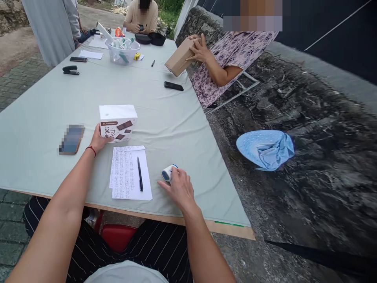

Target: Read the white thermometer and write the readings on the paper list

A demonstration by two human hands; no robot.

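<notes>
My left hand (101, 140) grips the lower left side of a white cardboard box (118, 122) with chocolate pieces printed on it, its thumb lying across the front. The box stands upright on the cloth-covered table. My right hand (180, 188) is over a small white, rounded device with a dark blue face (168, 173), whose kind I cannot make out. Its fingertips touch the device's right end, while the thumb is stretched out apart from it. Between my forearms lie sheets of handwritten paper (123, 177) with a black pen (140, 175) on top.
A phone (72, 139) lies left of the box. Farther up the table (88, 90) are a stapler (70, 70), phones, and a plastic basket (118, 59) of bottles. At right a seated person holds a brown carton (179, 59). A blue hat (265, 149) lies on the ground.
</notes>
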